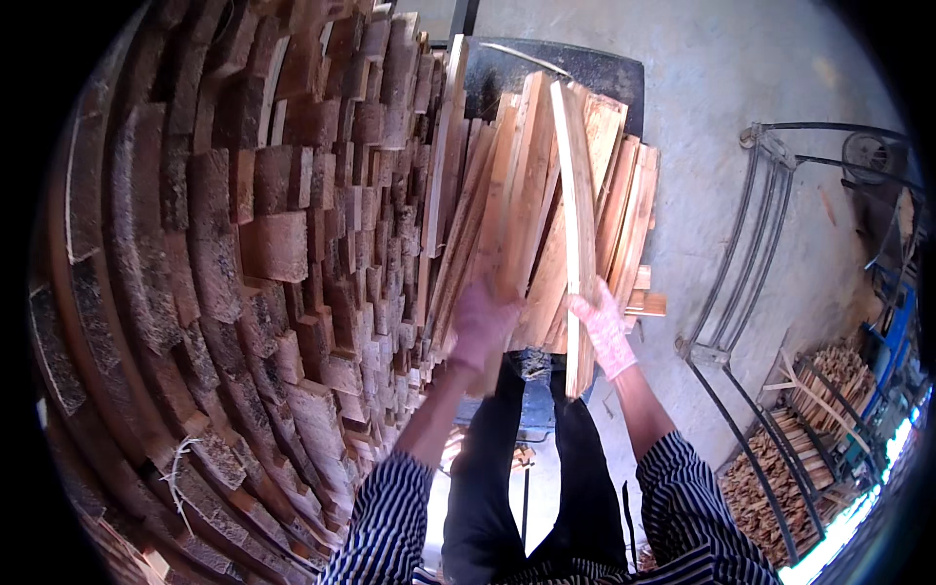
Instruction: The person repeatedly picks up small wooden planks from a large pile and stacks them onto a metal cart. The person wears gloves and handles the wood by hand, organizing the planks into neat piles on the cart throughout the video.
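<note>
My right hand [606,330], in a pinkish glove, grips the lower part of a long pale wooden strip [575,185]. The strip is raised over the pile, and its near end hangs past my fingers. My left hand [485,327], gloved alike and slightly blurred, is closed on the near part of a wooden plank [517,195] left of the strip. Beneath both lie several loose planks [622,210], heaped lengthwise on a dark flat surface [616,78]. The underside of my left hand's grip is hidden.
A tall stack of rough boards [273,249] rises close along my left. On the right, a black metal frame cart [746,253] with a wheel [866,154] stands on the concrete floor [726,58]. Beyond it are piles of small wood pieces [770,478].
</note>
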The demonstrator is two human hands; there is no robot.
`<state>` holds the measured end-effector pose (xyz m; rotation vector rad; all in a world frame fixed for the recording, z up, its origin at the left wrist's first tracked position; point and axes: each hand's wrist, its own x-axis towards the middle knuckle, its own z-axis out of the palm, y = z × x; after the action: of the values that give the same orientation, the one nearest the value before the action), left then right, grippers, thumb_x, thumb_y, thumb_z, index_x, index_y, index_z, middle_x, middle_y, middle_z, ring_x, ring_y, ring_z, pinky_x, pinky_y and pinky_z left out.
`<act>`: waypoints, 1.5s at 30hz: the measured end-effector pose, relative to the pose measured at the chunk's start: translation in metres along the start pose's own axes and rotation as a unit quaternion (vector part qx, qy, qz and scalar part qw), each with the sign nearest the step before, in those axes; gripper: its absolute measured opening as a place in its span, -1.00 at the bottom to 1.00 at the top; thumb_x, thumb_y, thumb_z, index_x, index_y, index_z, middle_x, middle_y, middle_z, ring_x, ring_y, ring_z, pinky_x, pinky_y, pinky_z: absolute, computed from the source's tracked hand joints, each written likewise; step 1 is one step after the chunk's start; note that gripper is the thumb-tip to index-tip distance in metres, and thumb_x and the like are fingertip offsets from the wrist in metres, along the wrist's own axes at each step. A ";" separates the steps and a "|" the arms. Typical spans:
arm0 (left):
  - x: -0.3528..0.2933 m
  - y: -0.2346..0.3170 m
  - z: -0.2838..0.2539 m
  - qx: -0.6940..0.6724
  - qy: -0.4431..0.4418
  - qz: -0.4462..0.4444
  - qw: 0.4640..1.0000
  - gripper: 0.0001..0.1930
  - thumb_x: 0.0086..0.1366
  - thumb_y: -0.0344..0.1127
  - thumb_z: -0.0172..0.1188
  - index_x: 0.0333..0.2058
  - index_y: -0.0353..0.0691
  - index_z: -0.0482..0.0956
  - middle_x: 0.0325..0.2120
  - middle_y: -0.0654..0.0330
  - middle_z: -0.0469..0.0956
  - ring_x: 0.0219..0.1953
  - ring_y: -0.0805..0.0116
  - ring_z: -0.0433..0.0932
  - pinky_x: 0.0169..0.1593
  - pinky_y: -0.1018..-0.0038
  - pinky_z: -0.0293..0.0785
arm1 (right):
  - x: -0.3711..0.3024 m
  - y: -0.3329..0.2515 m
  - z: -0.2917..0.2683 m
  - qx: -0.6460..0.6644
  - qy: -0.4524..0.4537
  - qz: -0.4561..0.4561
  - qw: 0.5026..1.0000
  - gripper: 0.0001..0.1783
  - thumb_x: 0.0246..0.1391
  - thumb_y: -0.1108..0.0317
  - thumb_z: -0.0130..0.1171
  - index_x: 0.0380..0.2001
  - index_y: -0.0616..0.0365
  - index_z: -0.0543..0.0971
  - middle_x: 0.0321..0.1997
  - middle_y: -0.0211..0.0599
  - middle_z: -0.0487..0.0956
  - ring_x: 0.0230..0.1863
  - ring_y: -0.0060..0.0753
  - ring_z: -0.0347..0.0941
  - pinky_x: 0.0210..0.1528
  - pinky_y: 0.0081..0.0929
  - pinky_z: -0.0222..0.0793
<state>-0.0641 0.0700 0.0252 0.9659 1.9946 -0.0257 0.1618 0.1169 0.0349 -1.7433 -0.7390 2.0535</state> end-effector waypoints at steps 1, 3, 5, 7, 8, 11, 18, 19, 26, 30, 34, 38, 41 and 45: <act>-0.017 0.019 -0.009 -0.046 -0.037 -0.016 0.998 -0.12 0.17 0.09 0.50 0.31 -0.30 0.36 0.05 -0.10 0.62 0.00 0.03 0.67 0.03 0.28 0.61 | -0.006 0.010 -0.007 0.022 -0.012 0.001 1.000 0.22 0.07 0.03 0.55 0.53 0.37 0.02 0.46 0.02 0.35 0.41 -0.22 0.34 0.47 -0.35 0.24; -0.088 0.095 -0.061 -0.250 -0.099 0.058 0.962 -0.19 0.15 0.13 0.51 0.22 -0.25 0.45 0.08 -0.05 0.59 0.17 0.08 0.58 0.28 0.14 0.49 | -0.024 0.027 -0.028 0.033 -0.041 0.034 0.998 0.23 0.09 -0.04 0.52 0.54 0.37 0.01 0.47 0.04 0.34 0.41 -0.20 0.34 0.45 -0.32 0.27; -0.134 0.061 -0.025 -0.340 -0.093 0.119 0.928 -0.06 0.12 0.14 0.53 0.32 -0.24 0.29 0.26 -0.07 0.41 0.27 0.00 0.47 0.26 0.18 0.50 | -0.053 0.004 0.019 0.153 -0.112 0.070 0.979 -0.03 0.13 -0.01 0.47 0.41 0.35 0.28 0.32 -0.02 0.51 0.27 -0.18 0.50 0.31 -0.29 0.45; -0.175 0.064 -0.009 -0.205 -0.031 0.098 0.973 0.21 0.06 0.12 0.59 0.50 -0.23 0.01 0.39 -0.16 0.20 0.35 -0.13 0.37 0.32 0.17 0.45 | -0.069 -0.005 0.014 0.300 -0.109 0.199 0.927 -0.29 0.14 0.06 0.45 0.22 0.28 0.50 0.13 -0.16 0.64 0.07 -0.23 0.62 0.17 -0.29 0.56; -0.180 0.068 -0.005 -0.233 -0.023 0.108 0.966 0.24 0.05 0.05 0.60 0.51 -0.24 -0.06 0.34 -0.16 0.27 0.31 -0.10 0.41 0.31 0.18 0.46 | -0.076 -0.013 0.014 0.306 -0.105 0.192 0.926 -0.34 0.15 0.08 0.45 0.18 0.26 0.53 0.09 -0.18 0.66 0.02 -0.25 0.63 0.14 -0.28 0.58; -0.205 0.085 -0.009 -0.289 -0.022 0.132 0.948 0.32 0.03 -0.08 0.63 0.53 -0.26 -0.19 0.25 -0.18 0.38 0.25 -0.03 0.48 0.29 0.21 0.47 | -0.107 -0.036 0.008 0.290 -0.111 0.166 0.936 -0.45 0.16 0.11 0.43 0.11 0.21 0.59 0.01 -0.25 0.69 -0.06 -0.29 0.66 0.08 -0.28 0.61; -0.265 0.122 -0.087 -0.381 0.054 0.249 0.889 0.39 -0.08 -0.02 0.67 0.48 -0.40 -0.20 0.34 -0.28 0.23 0.39 -0.07 0.33 0.41 0.14 0.33 | -0.226 -0.112 -0.017 -0.022 -0.219 -0.061 0.974 -0.10 0.08 0.25 0.53 0.40 0.16 0.29 0.27 -0.26 0.52 0.24 -0.28 0.48 0.27 -0.32 0.47; -0.256 0.152 -0.133 -0.448 0.048 0.246 0.858 0.35 -0.05 -0.04 0.67 0.49 -0.36 -0.15 0.32 -0.23 0.30 0.35 -0.02 0.37 0.41 0.16 0.33 | -0.233 -0.120 -0.016 -0.052 -0.227 -0.117 0.965 -0.03 0.04 0.23 0.57 0.42 0.17 0.25 0.30 -0.22 0.49 0.28 -0.27 0.46 0.30 -0.30 0.44; -0.363 0.202 -0.318 -0.689 0.140 0.255 0.664 -0.02 0.03 -0.07 0.58 0.33 -0.37 0.27 0.11 -0.02 0.54 0.16 0.16 0.55 0.27 0.21 0.50 | -0.340 -0.282 0.063 -0.357 -0.257 -0.313 0.842 0.36 -0.19 -0.04 0.65 0.52 0.22 0.04 0.34 0.04 0.44 0.32 -0.06 0.45 0.32 -0.23 0.40; -0.426 0.173 -0.367 -0.746 0.235 0.240 0.575 -0.23 0.18 -0.02 0.48 0.23 -0.33 0.38 0.00 0.02 0.59 0.01 0.14 0.62 0.10 0.13 0.65 | -0.394 -0.357 0.159 -0.325 -0.300 -0.551 0.708 0.31 -0.03 -0.25 0.44 0.54 0.29 0.02 0.37 0.13 0.36 0.36 0.06 0.38 0.38 -0.18 0.32; -0.436 0.119 -0.408 -0.805 0.321 0.208 0.453 -0.11 0.21 0.12 0.49 0.24 -0.41 0.28 -0.09 -0.05 0.58 -0.09 0.05 0.64 -0.02 0.11 0.73 | -0.402 -0.395 0.245 -0.436 -0.311 -0.516 0.669 0.14 0.08 -0.27 0.30 0.53 0.16 0.13 0.32 0.14 0.40 0.33 0.11 0.39 0.40 -0.14 0.29; -0.487 0.048 -0.438 -0.786 0.414 0.161 0.430 -0.17 0.33 0.26 0.29 0.27 -0.32 0.30 -0.14 0.02 0.57 -0.07 0.05 0.65 0.05 0.07 0.70 | -0.430 -0.420 0.362 -0.591 -0.281 -0.427 0.624 -0.06 0.16 -0.24 0.24 0.49 -0.06 0.23 0.26 0.18 0.46 0.25 0.15 0.46 0.31 -0.06 0.38; -0.456 -0.034 -0.442 -0.823 0.385 0.189 0.372 -0.29 0.39 0.17 0.27 0.28 -0.23 0.37 0.03 0.03 0.59 -0.04 0.04 0.66 0.15 0.10 0.63 | -0.377 -0.415 0.443 -0.661 -0.197 -0.543 0.478 -0.12 0.23 -0.32 0.06 0.51 -0.22 0.21 0.12 0.07 0.49 0.04 -0.13 0.56 -0.07 -0.13 0.55; -0.445 -0.076 -0.437 -0.838 0.410 0.170 0.317 -0.29 0.38 0.18 0.28 0.29 -0.21 0.39 0.08 0.00 0.59 0.06 0.05 0.61 0.22 0.12 0.57 | -0.382 -0.377 0.500 -0.679 -0.235 -0.564 0.408 -0.47 0.31 -0.18 0.04 0.08 -0.02 0.44 0.05 0.03 0.55 0.04 -0.11 0.57 -0.05 -0.06 0.55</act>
<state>-0.2907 -0.0987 0.5860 -0.3168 1.1010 2.6223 -0.2840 0.1196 0.6170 -0.1607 -3.0942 0.5180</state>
